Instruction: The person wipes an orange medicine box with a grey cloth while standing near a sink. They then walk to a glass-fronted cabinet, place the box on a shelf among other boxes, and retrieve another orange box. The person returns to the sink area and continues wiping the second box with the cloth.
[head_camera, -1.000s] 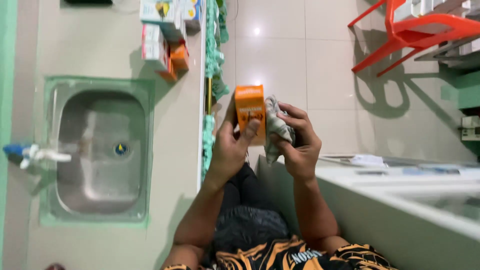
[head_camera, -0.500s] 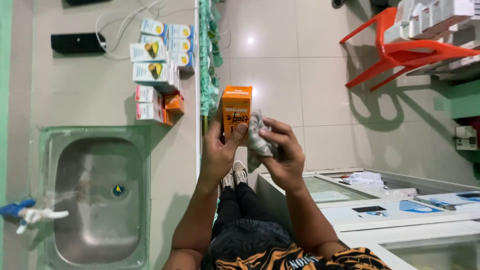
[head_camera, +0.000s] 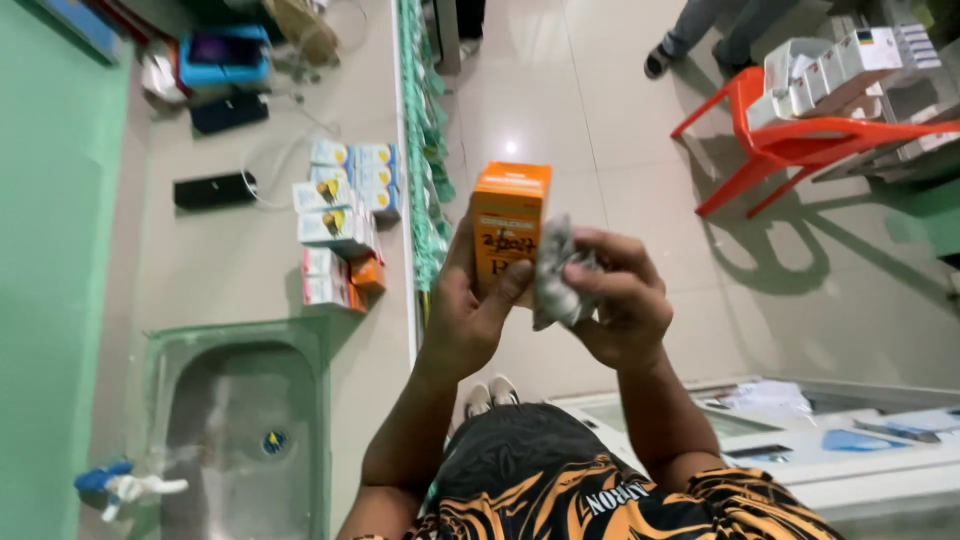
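Left hand (head_camera: 480, 315) grips an orange carton (head_camera: 508, 228), upright, thumb across its front face, fingers wrapped behind. Carton top flap looks closed; contents can't be seen. Right hand (head_camera: 620, 300) is closed on a silvery blister pack (head_camera: 553, 272), crumpled-looking, pressed right beside the carton's right edge, touching or nearly so. Both held up in front of the chest, over the floor gap between two counters.

Containers elsewhere: on the counter (head_camera: 230, 270) to the left, a cluster of small boxes (head_camera: 345, 215), pale blue/white w/ yellow marks, stacked, plus red-white ones and a small orange one lower down. All shut. Steel sink (head_camera: 240, 440) below them, basin empty of items, drain visible; blue-handled tap (head_camera: 125, 487) at its left edge. Black flat device (head_camera: 214, 189) w/ a cable farther up the counter, blue tray (head_camera: 222, 55) near the top.

Room: glossy beige floor tiles (head_camera: 620, 130), green wall at far left. Red plastic chair (head_camera: 800, 140) at upper right, loaded w/ white boxes (head_camera: 840, 65). Another person's legs and shoes (head_camera: 700, 35) near top. White glass-topped display case (head_camera: 790, 430) at lower right, papers inside.
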